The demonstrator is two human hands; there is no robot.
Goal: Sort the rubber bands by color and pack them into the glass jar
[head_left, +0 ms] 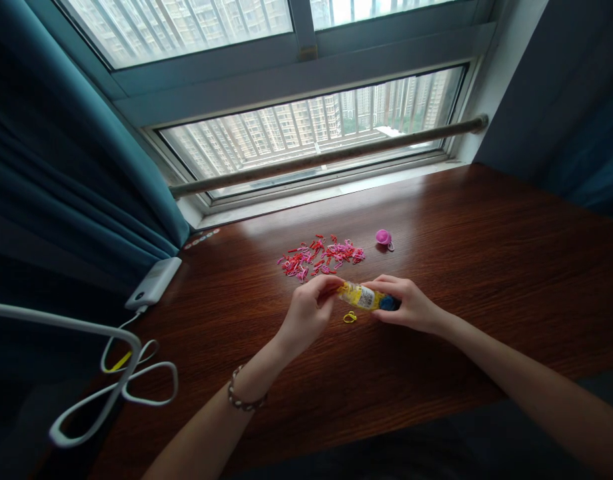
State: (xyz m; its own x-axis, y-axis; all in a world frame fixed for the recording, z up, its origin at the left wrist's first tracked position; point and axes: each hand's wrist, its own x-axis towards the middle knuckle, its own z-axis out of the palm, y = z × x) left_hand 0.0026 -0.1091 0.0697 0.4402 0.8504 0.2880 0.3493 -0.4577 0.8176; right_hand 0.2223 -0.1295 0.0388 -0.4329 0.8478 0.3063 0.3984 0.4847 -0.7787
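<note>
Between my two hands is a small clear plastic container [356, 294], held tilted just above the table. It shows yellow pieces inside, a white barcode label, and something blue at its right end. My left hand [311, 307] pinches the left end with thumb and fingers. My right hand [404, 303] is wrapped round the right end and hides part of it. Just below the container lies a yellow looped clip [350, 317]. Beyond my left hand, a loose pile of small red and pink clips [331, 255] is spread over the wood.
A round pink object with a pale loop [384, 238] sits right of the pile. At left are a white power bank [154, 283] with a cable and a white bent tube [131, 360]. The dark wooden table [486, 267] meets a window with a metal bar [326, 159].
</note>
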